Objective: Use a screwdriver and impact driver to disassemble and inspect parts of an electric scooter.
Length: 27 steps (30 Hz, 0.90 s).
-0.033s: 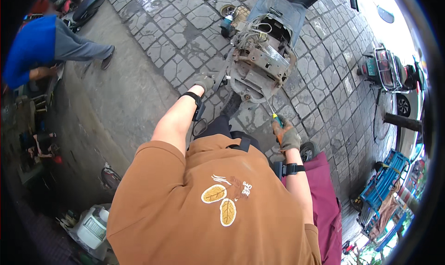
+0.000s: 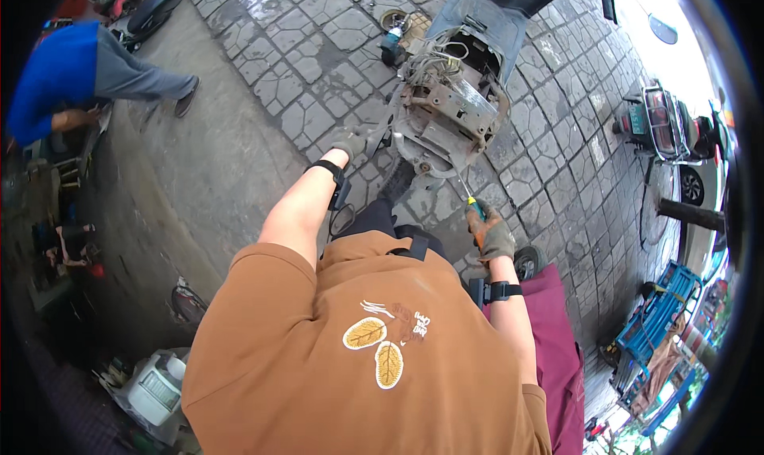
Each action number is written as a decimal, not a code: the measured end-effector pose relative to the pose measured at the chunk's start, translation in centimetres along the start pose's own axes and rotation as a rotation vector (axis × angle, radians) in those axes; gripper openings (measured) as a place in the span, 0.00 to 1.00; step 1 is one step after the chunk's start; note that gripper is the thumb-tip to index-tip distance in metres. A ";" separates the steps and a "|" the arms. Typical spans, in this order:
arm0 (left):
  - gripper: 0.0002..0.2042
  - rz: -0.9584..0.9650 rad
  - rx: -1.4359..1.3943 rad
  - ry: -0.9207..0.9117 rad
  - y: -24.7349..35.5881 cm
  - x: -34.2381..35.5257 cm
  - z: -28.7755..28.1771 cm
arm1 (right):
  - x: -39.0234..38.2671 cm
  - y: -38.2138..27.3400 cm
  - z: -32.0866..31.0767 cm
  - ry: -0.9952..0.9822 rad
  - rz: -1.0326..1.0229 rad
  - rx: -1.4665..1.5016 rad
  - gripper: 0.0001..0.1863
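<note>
A partly stripped scooter (image 2: 446, 125) stands in front of me, its rusty metal frame and bundled wires bare. My right hand (image 2: 493, 236), in a grey and orange glove, is closed round the yellow and green handle of a screwdriver (image 2: 475, 205). The screwdriver's thin shaft points up at the near edge of the frame; whether its tip touches cannot be made out. On the frame's left, my gloved left hand (image 2: 348, 143) is closed beside a dark flat side piece (image 2: 376, 137). What its fingers grip is too small to tell.
A blue cordless power tool (image 2: 391, 46) lies left of the scooter, near a round dish (image 2: 393, 19). At the far left a person in blue (image 2: 60, 77) bends over. A parked motorbike (image 2: 664, 125) and a blue cart (image 2: 659, 308) stand at right. A small wheel (image 2: 528, 261) is beside my right wrist.
</note>
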<state>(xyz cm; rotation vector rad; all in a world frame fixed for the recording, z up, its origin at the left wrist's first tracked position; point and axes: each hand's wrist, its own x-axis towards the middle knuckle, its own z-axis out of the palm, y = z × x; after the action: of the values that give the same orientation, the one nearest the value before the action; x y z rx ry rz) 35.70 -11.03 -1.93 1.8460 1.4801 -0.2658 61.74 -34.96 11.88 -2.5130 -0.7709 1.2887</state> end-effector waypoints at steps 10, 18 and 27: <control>0.13 -0.260 -0.449 -0.128 -14.9 -5.8 5.8 | 1.5 1.6 -0.5 -0.030 -0.056 0.163 0.25; 0.19 -0.550 -0.552 -0.154 -18.7 -15.9 9.9 | 3.4 5.3 0.0 -0.128 -0.296 0.201 0.19; 0.15 -0.095 0.079 0.159 -5.9 -22.9 0.2 | 7.7 5.7 1.3 -0.272 -0.183 0.296 0.14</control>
<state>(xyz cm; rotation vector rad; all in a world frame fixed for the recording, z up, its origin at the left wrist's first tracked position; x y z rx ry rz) 23.24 -28.11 8.68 1.8984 1.6913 -0.2303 66.36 -35.61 3.44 -2.0164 -0.7777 1.5669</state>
